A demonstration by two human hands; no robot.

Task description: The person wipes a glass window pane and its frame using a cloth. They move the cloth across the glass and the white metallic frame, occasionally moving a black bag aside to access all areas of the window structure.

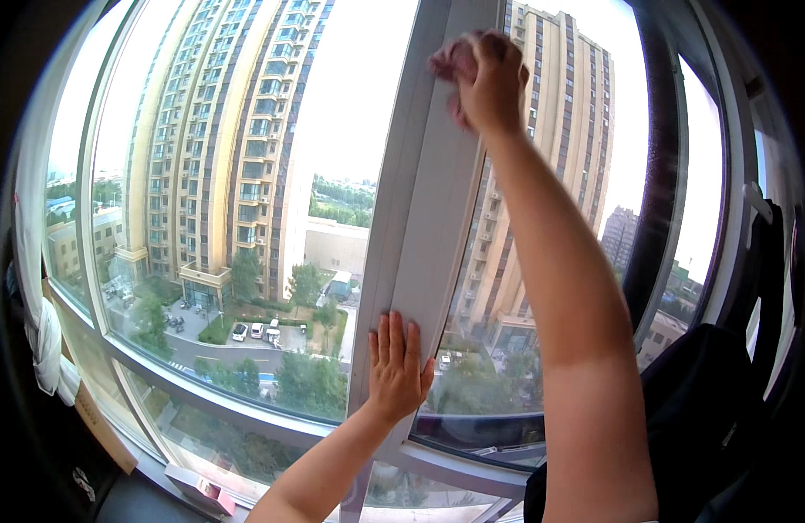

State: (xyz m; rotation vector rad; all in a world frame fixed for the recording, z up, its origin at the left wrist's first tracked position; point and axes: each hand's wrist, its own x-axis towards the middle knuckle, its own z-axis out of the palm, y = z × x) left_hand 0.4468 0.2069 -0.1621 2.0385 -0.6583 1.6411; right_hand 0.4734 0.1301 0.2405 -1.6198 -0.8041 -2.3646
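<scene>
The left hand (398, 364) lies flat and open against the lower part of the grey window post (424, 209), fingers close together and pointing up, palm pressed to the post's face. The right hand (485, 80) reaches high along the same post, arm stretched upward, fingers curled shut around a small pinkish cloth (452, 63) that is bunched against the post's right edge near the top; the cloth shows only as a crumpled bit sticking out to the left of the knuckles. The post stands tilted in the wide lens view, running from the upper middle of the frame down to the sill (272, 418), between a large left pane (246, 174) and a right pane (551, 218). Through the glass a tall beige apartment tower (233, 131) rises, with a second tower (568, 122) behind the right arm, trees and parked cars (254, 331) far below. A pale curtain (43, 331) hangs bunched at the far left edge. At the lower right a dark bag-like shape (699, 418) sits just beside the right forearm, too dim to make out. A small pink and white box (202, 490) rests below the sill at lower left.
</scene>
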